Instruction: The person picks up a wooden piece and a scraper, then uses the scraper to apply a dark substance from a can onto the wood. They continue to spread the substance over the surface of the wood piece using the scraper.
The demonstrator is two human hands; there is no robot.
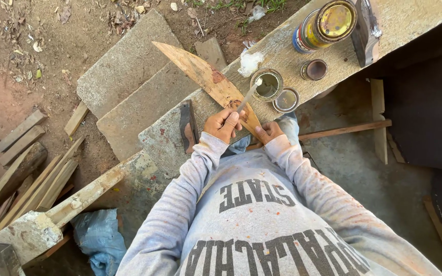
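The left hand (223, 124) is closing its fingers on a thin pale stick (246, 97) dipping toward the small open tin (268, 84) while the right hand (268, 132) is clamping the near end of the long curved wooden blade (208, 79), stiff and light-looking, lying across the weathered plank counter (405, 20).

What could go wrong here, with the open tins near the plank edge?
1. The small open tin sits by the edge of the pale wooden plank; the left hand, working the thin stick over it, might tip it.
2. The right hand pins only one end of the long curved wooden piece, so it may pivot.
3. The loose round lid overhangs the edge and could fall.
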